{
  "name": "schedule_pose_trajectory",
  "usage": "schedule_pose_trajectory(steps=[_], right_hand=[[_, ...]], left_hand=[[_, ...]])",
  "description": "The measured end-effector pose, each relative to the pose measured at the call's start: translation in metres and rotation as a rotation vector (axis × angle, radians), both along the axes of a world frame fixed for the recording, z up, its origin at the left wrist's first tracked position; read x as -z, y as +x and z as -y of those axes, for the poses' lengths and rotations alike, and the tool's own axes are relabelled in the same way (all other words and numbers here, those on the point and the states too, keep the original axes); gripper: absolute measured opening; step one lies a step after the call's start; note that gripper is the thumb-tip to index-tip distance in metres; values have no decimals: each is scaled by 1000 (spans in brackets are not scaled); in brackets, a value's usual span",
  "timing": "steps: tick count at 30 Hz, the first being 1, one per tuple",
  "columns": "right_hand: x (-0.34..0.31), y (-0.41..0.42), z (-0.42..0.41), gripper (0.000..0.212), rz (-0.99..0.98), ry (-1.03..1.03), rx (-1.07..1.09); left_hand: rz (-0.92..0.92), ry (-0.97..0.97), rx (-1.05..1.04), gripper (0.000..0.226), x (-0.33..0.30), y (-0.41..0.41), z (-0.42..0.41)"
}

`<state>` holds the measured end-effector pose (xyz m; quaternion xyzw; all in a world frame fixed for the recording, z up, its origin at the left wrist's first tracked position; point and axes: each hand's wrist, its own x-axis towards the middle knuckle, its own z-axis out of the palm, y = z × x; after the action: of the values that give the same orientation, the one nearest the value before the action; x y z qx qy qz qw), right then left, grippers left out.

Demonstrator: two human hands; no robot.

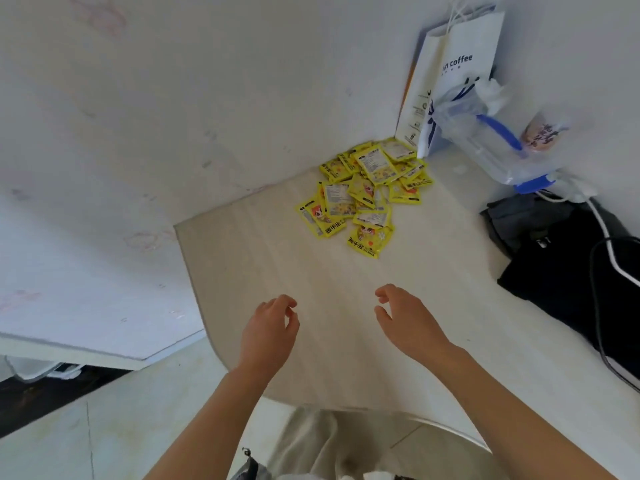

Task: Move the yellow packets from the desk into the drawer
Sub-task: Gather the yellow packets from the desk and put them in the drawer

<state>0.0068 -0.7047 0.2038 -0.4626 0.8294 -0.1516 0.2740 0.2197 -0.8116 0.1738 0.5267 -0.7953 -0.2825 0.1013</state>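
Two empty hands over the desk, packets not picked up yet

The left hand (268,327) and right hand (405,318) hang above the near part of the desk (277,258), fingers loosely curled, holding nothing. The packets (363,192) lie in a loose pile near the far edge by the wall, just beside a white bag (453,81). The pile runs long from the bag toward the hands, and the packets point every which way. They look thin and slippery, so a big grab could drop some off the desk. No drawer can be seen
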Motion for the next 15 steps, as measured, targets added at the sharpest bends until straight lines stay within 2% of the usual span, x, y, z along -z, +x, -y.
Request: schedule_pose_trajectory(steps=[15], right_hand=[[16, -70, 104, 30, 79, 70, 172]], left_hand=[[37, 133, 112, 20, 7, -88, 137]])
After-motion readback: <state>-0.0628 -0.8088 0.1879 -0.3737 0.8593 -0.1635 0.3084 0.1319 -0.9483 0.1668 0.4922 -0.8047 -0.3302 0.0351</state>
